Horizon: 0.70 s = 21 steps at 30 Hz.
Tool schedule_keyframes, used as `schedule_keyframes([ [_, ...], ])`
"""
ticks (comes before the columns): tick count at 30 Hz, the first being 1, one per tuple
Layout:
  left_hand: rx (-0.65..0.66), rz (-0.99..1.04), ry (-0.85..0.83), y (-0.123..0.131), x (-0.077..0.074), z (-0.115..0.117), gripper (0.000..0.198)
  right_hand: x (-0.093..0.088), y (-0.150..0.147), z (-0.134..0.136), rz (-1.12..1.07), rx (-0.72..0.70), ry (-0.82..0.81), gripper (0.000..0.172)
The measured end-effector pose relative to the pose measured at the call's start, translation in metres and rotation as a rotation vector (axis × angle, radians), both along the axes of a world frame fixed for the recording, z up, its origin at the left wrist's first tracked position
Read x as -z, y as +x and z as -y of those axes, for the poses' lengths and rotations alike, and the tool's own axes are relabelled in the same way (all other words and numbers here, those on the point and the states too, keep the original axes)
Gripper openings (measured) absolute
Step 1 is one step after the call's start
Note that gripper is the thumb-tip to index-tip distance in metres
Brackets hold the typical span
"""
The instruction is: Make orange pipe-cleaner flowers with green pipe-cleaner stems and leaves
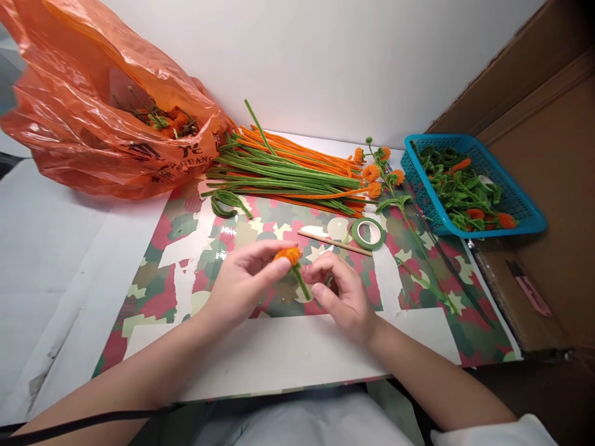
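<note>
My left hand (246,279) pinches a small orange chenille flower (288,255) between thumb and fingers. Its short green stem points down toward my right hand (344,294). That hand is beside the stem with curled fingers, its thumb and forefinger apart; whether a fingertip touches the stem I cannot make out. Just beyond the hands lie a thin wooden stick (334,242) and a roll of green tape (369,233). Behind them is a pile of green chenille stems (288,173) and orange chenille stems (307,150).
An orange plastic bag (93,148) with flower pieces stands at the left. At the right, a blue basket (499,230) holds green and orange pieces. Finished-looking orange flowers (372,173) on a green stem lie beside it. A pink cutter (530,288) rests on cardboard (534,161).
</note>
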<state>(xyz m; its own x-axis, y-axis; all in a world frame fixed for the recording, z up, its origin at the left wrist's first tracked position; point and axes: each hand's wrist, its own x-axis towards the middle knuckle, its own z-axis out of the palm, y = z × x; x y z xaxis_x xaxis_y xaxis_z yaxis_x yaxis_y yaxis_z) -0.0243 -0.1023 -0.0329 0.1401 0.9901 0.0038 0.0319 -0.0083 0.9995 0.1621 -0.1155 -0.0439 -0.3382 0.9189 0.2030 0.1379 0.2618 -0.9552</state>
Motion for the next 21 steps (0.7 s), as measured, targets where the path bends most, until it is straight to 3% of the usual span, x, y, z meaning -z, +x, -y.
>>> schedule_keyframes([
  [3,0.007,0.216,-0.231,0.001,0.002,-0.003,0.039,-0.002,-0.002,0.000,0.046,-0.101,-0.087,0.016],
  [6,0.055,0.306,-0.319,0.004,0.003,-0.004,0.042,-0.003,-0.005,0.001,0.033,-0.196,-0.146,0.024],
  [9,0.111,0.351,-0.367,0.005,0.004,-0.002,0.041,-0.002,-0.005,0.003,0.003,-0.177,-0.140,0.025],
  [15,0.133,0.275,-0.374,0.007,0.000,0.002,0.032,0.003,-0.001,0.003,-0.086,0.084,-0.095,0.010],
  [18,0.164,0.198,-0.336,0.009,-0.006,0.004,0.031,0.002,-0.003,0.002,-0.019,0.059,-0.079,0.017],
  [21,0.203,0.122,-0.303,0.011,-0.009,0.005,0.033,0.000,-0.005,0.002,0.047,0.006,-0.065,0.013],
])
